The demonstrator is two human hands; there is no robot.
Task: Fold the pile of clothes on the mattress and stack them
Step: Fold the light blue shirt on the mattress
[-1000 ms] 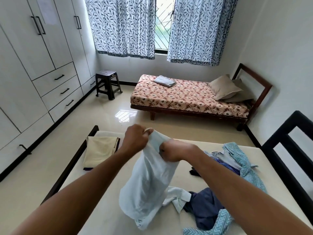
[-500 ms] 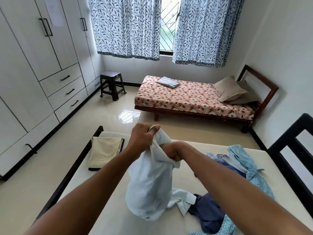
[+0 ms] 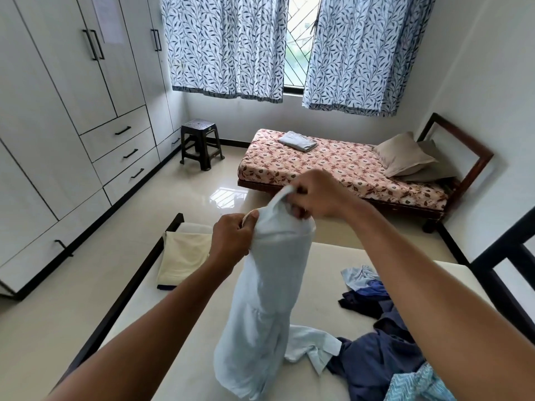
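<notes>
left grip [image 3: 231, 238] and right grip [image 3: 321, 195] pinch a pale garment [image 3: 269, 299] hanging below. likely next: lay it flat on the mattress [image 3: 333, 256].

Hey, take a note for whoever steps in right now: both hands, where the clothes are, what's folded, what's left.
Left hand grips the top edge of the pale blue garment.
Right hand grips its top too, slightly higher.
The garment hangs unfolded, lower end on the mattress.
Done: one folded cream piece at the mattress's far left corner.
Left: fold this garment, then the loose pile on the right, and stack them.
</notes>
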